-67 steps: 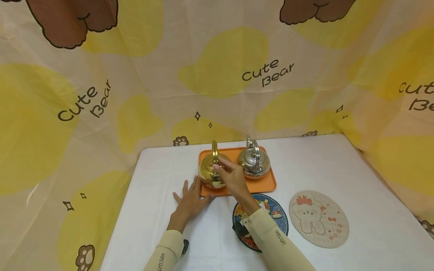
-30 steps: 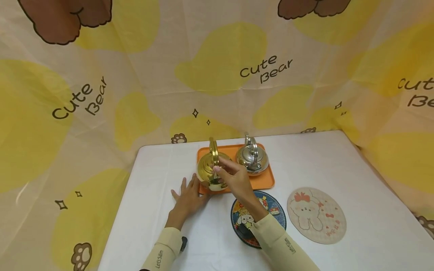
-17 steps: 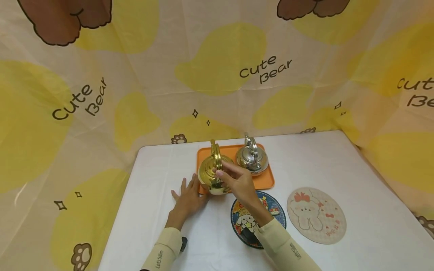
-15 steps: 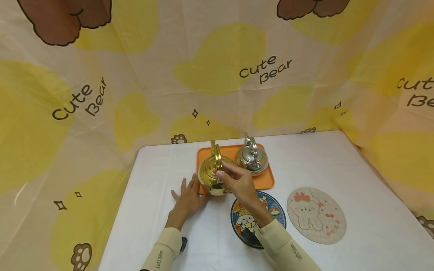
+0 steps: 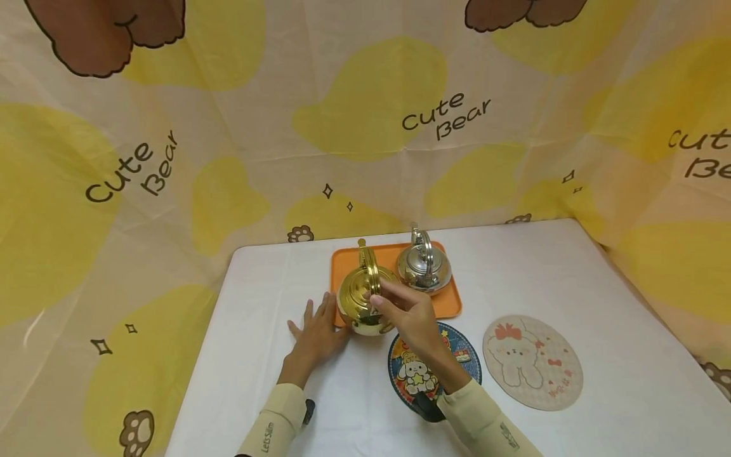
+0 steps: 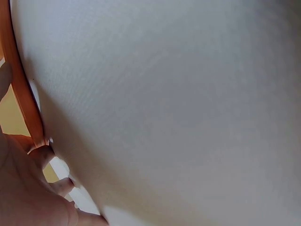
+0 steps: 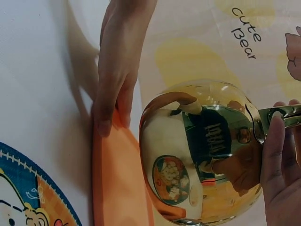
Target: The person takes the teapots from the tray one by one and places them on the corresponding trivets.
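Note:
My right hand (image 5: 417,322) grips the arched handle of a shiny gold kettle (image 5: 355,301) with thumb and fingers. In the right wrist view the gold kettle (image 7: 207,155) hangs close over the orange tray (image 7: 120,176), a narrow gap showing under part of its base. My left hand (image 5: 316,336) lies with fingers spread at the near left corner of the tray (image 5: 448,308), thumb along its front edge. The left wrist view shows that hand (image 6: 28,183) against the tray rim (image 6: 23,89). A silver kettle (image 5: 422,266) stands on the tray's right half.
A blue round mat (image 5: 468,358) with cartoon figures lies in front of the tray, partly under my right forearm. Farther right lies a pale oval mat (image 5: 533,363) with a bear drawing. Behind the white table (image 5: 257,279) hangs a patterned curtain (image 5: 365,95).
The gold kettle has come up off the tray and shifted towards me and slightly right, with my right hand on its handle. My left hand keeps its place at the tray corner.

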Demonstrator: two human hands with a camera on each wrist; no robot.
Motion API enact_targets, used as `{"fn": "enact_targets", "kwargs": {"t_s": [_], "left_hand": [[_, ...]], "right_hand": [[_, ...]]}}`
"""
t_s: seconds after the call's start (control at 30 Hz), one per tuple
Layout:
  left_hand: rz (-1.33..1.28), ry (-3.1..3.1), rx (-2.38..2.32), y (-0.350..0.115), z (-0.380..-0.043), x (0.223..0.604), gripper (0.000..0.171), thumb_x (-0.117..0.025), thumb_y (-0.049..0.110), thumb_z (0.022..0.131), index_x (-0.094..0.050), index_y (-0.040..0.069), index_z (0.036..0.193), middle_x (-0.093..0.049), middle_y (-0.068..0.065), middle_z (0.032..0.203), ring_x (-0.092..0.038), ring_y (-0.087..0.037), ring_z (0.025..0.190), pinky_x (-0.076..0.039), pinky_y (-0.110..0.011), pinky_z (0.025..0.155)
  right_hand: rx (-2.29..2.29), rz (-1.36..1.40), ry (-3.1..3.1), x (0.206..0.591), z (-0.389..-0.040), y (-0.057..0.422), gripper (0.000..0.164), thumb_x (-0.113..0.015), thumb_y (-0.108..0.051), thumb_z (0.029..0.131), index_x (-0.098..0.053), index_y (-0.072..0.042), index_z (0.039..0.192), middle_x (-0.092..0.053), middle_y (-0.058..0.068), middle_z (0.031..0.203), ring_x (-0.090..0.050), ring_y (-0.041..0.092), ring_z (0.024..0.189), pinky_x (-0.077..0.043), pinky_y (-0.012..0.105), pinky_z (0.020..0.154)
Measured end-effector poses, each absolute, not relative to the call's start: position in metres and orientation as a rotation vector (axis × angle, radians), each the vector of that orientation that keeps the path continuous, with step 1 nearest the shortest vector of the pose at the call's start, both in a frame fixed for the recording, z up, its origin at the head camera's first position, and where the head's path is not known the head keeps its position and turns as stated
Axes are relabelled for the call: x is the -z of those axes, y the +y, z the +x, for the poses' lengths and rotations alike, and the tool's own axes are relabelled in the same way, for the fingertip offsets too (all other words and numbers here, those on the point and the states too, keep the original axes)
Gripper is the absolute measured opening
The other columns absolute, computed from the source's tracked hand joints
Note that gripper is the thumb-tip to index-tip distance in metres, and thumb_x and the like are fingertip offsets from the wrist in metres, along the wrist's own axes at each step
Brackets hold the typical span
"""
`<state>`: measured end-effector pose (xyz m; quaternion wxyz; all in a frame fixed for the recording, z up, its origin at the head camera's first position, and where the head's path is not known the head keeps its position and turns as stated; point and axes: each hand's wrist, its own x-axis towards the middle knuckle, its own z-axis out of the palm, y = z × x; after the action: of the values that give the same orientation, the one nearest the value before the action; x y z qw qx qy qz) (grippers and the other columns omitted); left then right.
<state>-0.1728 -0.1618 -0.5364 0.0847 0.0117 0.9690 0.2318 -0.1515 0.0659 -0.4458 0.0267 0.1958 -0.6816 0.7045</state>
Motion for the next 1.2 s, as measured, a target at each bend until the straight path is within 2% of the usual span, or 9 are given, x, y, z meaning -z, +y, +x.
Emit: {"fn": "enact_targets", "kwargs": {"t_s": [0.2, 0.33, 0.47, 0.67, 0.93, 1.2], "left_hand": [[0.034, 2.888, -0.698, -0.161, -0.173, 0.535, 0.089, -0.058, 0.058, 0.102, -0.02, 0.014, 0.171, -0.019, -0.008, 0.177, -0.005, -0.049, 0.163, 0.003, -0.089, 0.111], [0.032, 2.897, -0.702, -0.161, -0.173, 0.535, 0.089, -0.059, 0.056, 0.102, -0.022, 0.015, 0.171, -0.02, -0.009, 0.177, -0.006, -0.049, 0.162, 0.003, -0.09, 0.111], [0.02, 2.891, -0.692, -0.162, -0.174, 0.536, 0.09, -0.059, 0.058, 0.102, -0.02, 0.016, 0.171, -0.018, -0.007, 0.178, -0.005, -0.048, 0.163, 0.003, -0.089, 0.112], [0.028, 2.878, -0.719, -0.163, -0.174, 0.537, 0.093, -0.059, 0.06, 0.101, -0.019, 0.014, 0.171, -0.018, -0.009, 0.178, -0.004, -0.05, 0.162, 0.005, -0.09, 0.111], [0.037, 2.875, -0.717, -0.163, -0.174, 0.535, 0.099, -0.051, 0.074, 0.1, -0.018, 0.013, 0.171, -0.017, -0.008, 0.177, -0.003, -0.049, 0.163, 0.005, -0.089, 0.111], [0.035, 2.87, -0.728, -0.162, -0.172, 0.533, 0.1, -0.054, 0.072, 0.099, -0.018, 0.012, 0.171, -0.018, -0.009, 0.177, -0.003, -0.05, 0.162, 0.006, -0.089, 0.111]], "right_hand": [[-2.201, 0.602, -2.084, 0.446, -0.146, 0.07, 0.044, -0.068, -0.004, 0.103, -0.061, 0.005, 0.145, -0.075, 0.024, 0.12, -0.073, 0.012, 0.101, -0.065, 0.037, 0.076], [-2.227, 0.569, -2.108, 0.446, -0.143, 0.073, 0.045, -0.068, -0.008, 0.104, -0.06, 0.003, 0.147, -0.074, 0.022, 0.124, -0.074, 0.013, 0.104, -0.065, 0.038, 0.079], [-2.225, 0.564, -2.13, 0.446, -0.14, 0.076, 0.046, -0.068, -0.011, 0.104, -0.06, 0.001, 0.148, -0.073, 0.021, 0.126, -0.073, 0.015, 0.102, -0.065, 0.04, 0.079], [-2.211, 0.612, -2.122, 0.451, -0.136, 0.081, 0.045, -0.066, -0.007, 0.104, -0.058, 0.004, 0.148, -0.073, 0.023, 0.125, -0.072, 0.014, 0.101, -0.065, 0.037, 0.077], [-2.196, 0.609, -2.117, 0.456, -0.13, 0.086, 0.043, -0.067, -0.006, 0.104, -0.06, 0.005, 0.145, -0.075, 0.023, 0.118, -0.072, 0.013, 0.097, -0.064, 0.035, 0.073], [-2.18, 0.61, -2.105, 0.458, -0.124, 0.092, 0.041, -0.066, -0.002, 0.103, -0.062, 0.007, 0.143, -0.074, 0.025, 0.115, -0.072, 0.014, 0.095, -0.065, 0.037, 0.071]]}}
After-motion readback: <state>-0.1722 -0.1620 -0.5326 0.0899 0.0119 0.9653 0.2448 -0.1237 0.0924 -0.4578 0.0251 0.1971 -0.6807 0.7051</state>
